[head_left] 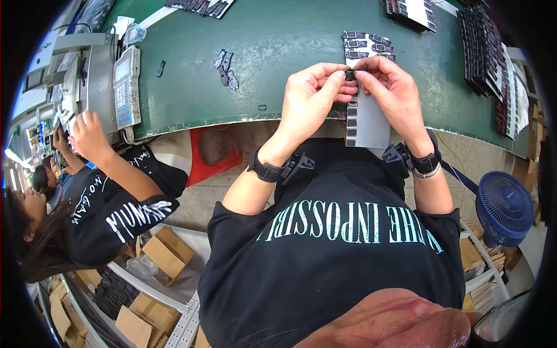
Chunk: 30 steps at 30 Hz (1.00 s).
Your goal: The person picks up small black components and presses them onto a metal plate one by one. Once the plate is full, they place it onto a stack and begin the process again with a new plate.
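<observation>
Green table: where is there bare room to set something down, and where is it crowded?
The green table is bare between the loose parts and left hand, beyond the small ring, and between the right hand and stacked black pieces. It is crowded around the part-lined panel beneath the hands and at those stacks.

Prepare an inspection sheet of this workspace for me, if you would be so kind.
Surface: green table, light specks showing.
Job's things: black part held over a pale board; modules lie along the board.
Clutter: loose modules in a cluster left of the hands, one more farther left.
Hands: left hand and right hand both grip the black part.
Cables: red wires at the board's left edge.
Surroundings: co-worker and keypad at left; blue fan at right.
</observation>
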Each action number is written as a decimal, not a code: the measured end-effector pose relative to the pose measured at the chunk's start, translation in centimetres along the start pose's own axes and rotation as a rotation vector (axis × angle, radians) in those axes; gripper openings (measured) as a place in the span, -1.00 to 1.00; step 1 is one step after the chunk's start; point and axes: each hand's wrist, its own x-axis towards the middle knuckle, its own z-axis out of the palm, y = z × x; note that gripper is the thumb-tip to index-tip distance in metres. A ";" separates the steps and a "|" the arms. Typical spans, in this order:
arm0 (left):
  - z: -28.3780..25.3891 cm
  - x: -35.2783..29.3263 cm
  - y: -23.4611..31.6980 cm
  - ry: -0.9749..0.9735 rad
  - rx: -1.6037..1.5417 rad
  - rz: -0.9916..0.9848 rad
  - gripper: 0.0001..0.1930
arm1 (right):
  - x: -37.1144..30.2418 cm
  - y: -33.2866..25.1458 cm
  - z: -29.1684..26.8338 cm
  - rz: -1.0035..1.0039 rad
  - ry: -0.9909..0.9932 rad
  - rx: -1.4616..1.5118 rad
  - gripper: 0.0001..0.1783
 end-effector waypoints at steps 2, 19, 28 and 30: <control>0.7 -0.5 0.0 -0.004 0.004 0.001 -0.75 | -0.7 -0.1 -0.5 -0.002 0.011 0.038 -0.85; 2.4 -2.8 -1.1 -0.026 0.117 0.079 -0.80 | -4.3 -1.6 -1.0 -0.122 0.062 -0.266 -0.80; 2.8 -5.2 -1.3 -0.083 0.266 0.102 -0.80 | -6.9 -1.8 -1.5 -0.066 -0.022 -0.128 -0.85; 3.2 -4.9 -1.2 -0.050 0.342 0.148 -0.80 | -7.2 -2.0 -1.2 -0.130 0.034 -0.214 -0.87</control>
